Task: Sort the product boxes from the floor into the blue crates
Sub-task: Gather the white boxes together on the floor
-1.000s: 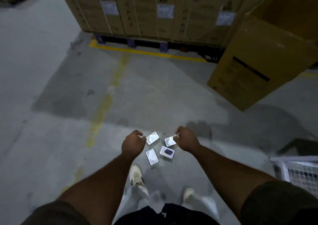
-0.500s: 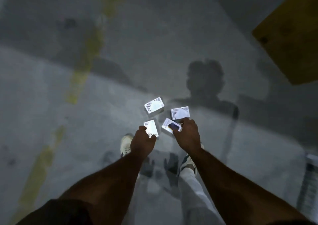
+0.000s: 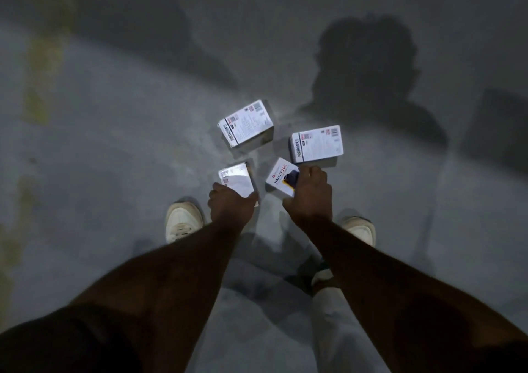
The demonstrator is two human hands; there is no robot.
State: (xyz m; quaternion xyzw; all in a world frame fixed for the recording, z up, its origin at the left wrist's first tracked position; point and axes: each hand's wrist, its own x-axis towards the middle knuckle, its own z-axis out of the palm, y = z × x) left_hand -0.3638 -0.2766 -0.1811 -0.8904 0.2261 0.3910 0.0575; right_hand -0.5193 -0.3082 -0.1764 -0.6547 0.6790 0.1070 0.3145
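Four small white product boxes lie close together on the grey concrete floor. My left hand [image 3: 231, 204] closes round the near end of the near-left box [image 3: 235, 178], whose top glares white. My right hand [image 3: 310, 192] grips the right side of the box printed "HALLEY 20K" [image 3: 281, 178], which rests tilted on the floor. Beyond them lie two label-side-up boxes, one at the far left [image 3: 245, 122] and one at the far right [image 3: 317, 144], both untouched. No blue crate is in view.
My two white shoes [image 3: 183, 221] [image 3: 360, 228] stand just behind the boxes. A worn yellow floor line [image 3: 43, 67] runs down the left side. My shadow falls across the floor beyond the boxes. The light is dim.
I have bent lower, so the boxes look larger and the cardboard cartons have left the view. Both hands have dropped onto the two nearest boxes and closed on them.
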